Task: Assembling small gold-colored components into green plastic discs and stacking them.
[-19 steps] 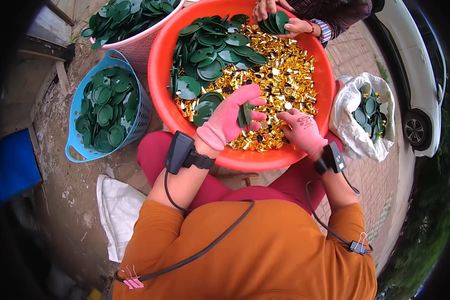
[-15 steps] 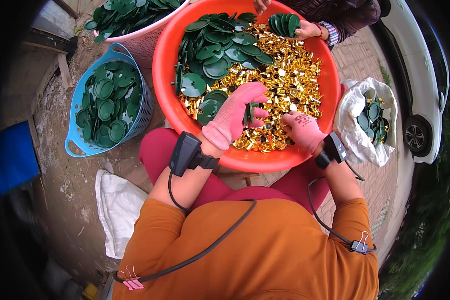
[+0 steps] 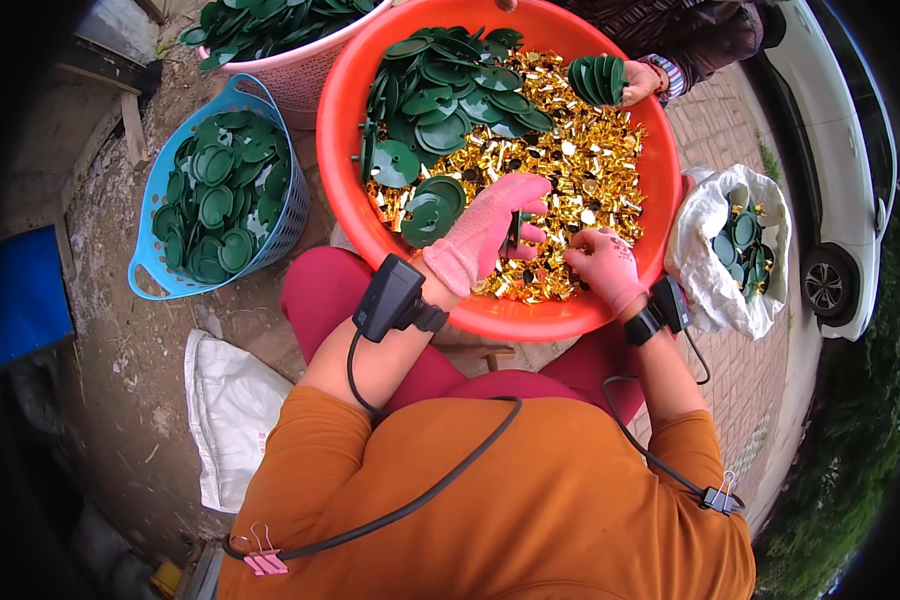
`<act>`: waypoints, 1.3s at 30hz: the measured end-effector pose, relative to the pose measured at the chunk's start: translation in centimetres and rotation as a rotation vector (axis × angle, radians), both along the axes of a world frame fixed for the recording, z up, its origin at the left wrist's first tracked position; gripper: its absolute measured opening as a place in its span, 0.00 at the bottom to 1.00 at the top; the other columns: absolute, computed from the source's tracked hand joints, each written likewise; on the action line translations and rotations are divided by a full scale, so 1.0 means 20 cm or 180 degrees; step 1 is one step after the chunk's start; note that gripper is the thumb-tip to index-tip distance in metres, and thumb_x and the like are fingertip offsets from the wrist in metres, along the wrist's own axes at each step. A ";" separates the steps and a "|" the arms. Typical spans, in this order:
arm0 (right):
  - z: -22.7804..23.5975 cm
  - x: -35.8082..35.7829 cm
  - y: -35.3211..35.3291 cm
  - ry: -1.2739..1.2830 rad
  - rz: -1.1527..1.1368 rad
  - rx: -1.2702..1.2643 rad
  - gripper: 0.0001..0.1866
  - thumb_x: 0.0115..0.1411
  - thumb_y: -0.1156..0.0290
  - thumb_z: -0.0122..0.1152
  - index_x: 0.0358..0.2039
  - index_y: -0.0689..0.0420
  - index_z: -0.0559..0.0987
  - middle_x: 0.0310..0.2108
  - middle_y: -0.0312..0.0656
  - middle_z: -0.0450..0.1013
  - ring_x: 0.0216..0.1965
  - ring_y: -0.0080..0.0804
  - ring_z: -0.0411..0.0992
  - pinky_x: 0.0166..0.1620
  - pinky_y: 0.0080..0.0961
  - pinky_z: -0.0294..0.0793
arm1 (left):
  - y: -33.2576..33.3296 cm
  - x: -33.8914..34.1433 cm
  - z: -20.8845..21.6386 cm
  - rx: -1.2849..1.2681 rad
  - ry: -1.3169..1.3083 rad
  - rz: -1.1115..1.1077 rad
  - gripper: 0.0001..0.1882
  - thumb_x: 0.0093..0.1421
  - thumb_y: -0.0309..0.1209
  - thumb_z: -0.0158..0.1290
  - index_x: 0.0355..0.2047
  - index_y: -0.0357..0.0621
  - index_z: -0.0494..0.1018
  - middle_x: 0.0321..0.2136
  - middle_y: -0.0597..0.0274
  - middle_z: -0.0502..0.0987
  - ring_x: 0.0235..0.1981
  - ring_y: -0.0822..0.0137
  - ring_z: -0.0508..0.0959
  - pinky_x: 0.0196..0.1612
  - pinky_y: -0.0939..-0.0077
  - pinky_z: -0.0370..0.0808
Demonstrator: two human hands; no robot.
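Left hand (image 3: 488, 230): fingers part-curled, holding green disc (image 3: 514, 232) edge-on, long axis roughly near-to-far. Right hand (image 3: 607, 268): fingertips bunched, hold unclear; closer to near edge of red basin (image 3: 540, 323). Disc left of right fingers, over gold pieces (image 3: 580, 150).

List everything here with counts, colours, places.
Tub: one, red, centre
Discs: many, green, in tub, baskets, open sack
Gold pieces: many, gold, in tub
Baskets: two, blue and pink, left
Open sack: one, white, right of tub
Flat sack: one, white, lower left
Car: one, white, far right
Co-worker: one, dark clothing, upper right
Wrist devices: two, black, both wrists
Left hand: one, pink-gloved, holding disc(s) over tub
Right hand: one, pink-gloved, at gold pieces
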State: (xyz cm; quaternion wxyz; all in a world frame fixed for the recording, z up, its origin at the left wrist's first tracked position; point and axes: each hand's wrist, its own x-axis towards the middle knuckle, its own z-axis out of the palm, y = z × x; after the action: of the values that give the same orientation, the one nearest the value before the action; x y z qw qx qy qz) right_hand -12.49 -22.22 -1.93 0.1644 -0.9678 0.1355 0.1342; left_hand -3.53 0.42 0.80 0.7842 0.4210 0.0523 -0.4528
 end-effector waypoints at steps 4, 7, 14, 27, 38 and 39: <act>-0.04 0.01 0.02 -0.0270 0.0191 -0.0039 0.08 0.51 0.63 0.62 0.27 0.53 0.80 0.34 0.46 0.73 0.38 0.45 0.73 0.43 0.38 0.74 | -0.02 -0.01 -0.04 0.0126 -0.0063 -0.0048 0.29 0.60 0.51 0.53 0.57 0.51 0.65 0.44 0.59 0.74 0.33 0.68 0.78 0.31 0.74 0.77; 0.03 -0.02 0.00 -0.0907 -0.0290 0.0757 0.06 0.52 0.69 0.64 0.26 0.57 0.79 0.31 0.41 0.72 0.33 0.35 0.73 0.39 0.30 0.73 | -0.04 -0.02 -0.05 0.0272 0.0107 -0.0079 0.29 0.60 0.52 0.54 0.56 0.51 0.65 0.43 0.59 0.74 0.33 0.68 0.78 0.31 0.73 0.77; 0.23 -0.02 0.29 -0.1088 -0.0604 0.3084 0.03 0.59 0.79 0.58 0.33 0.62 0.74 0.31 0.31 0.73 0.31 0.13 0.68 0.36 0.14 0.69 | -0.05 -0.03 -0.06 0.0065 0.0363 -0.0241 0.27 0.60 0.52 0.50 0.52 0.49 0.67 0.45 0.59 0.71 0.28 0.65 0.79 0.27 0.72 0.74; 0.23 0.02 0.31 -0.1749 0.0369 0.0916 0.04 0.54 0.78 0.62 0.27 0.60 0.75 0.31 0.45 0.76 0.47 0.43 0.75 0.45 0.35 0.73 | -0.05 -0.04 0.04 0.0404 -0.0445 -0.0219 0.24 0.61 0.46 0.52 0.49 0.41 0.71 0.34 0.58 0.75 0.31 0.69 0.76 0.30 0.73 0.74; 0.18 -0.04 0.35 -0.1247 -0.1001 0.3803 0.02 0.60 0.77 0.57 0.33 0.61 0.75 0.48 0.45 0.75 0.30 0.16 0.69 0.33 0.14 0.68 | -0.02 -0.04 -0.06 -0.0282 -0.0363 -0.0323 0.20 0.65 0.44 0.43 0.51 0.46 0.69 0.42 0.60 0.76 0.27 0.71 0.77 0.21 0.80 0.68; 0.17 -0.05 0.35 -0.1310 -0.0968 0.3810 0.02 0.60 0.76 0.57 0.32 0.61 0.75 0.48 0.46 0.75 0.30 0.16 0.69 0.33 0.14 0.69 | -0.02 -0.04 -0.07 -0.0264 -0.0729 -0.0418 0.20 0.65 0.44 0.43 0.50 0.47 0.69 0.41 0.60 0.76 0.27 0.72 0.77 0.20 0.81 0.67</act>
State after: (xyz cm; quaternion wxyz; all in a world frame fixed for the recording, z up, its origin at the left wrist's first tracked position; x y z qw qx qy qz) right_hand -13.39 -15.24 1.56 0.7149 -0.6849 0.1384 -0.0264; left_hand -4.42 0.11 -0.63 0.7705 0.4397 -0.0839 -0.4539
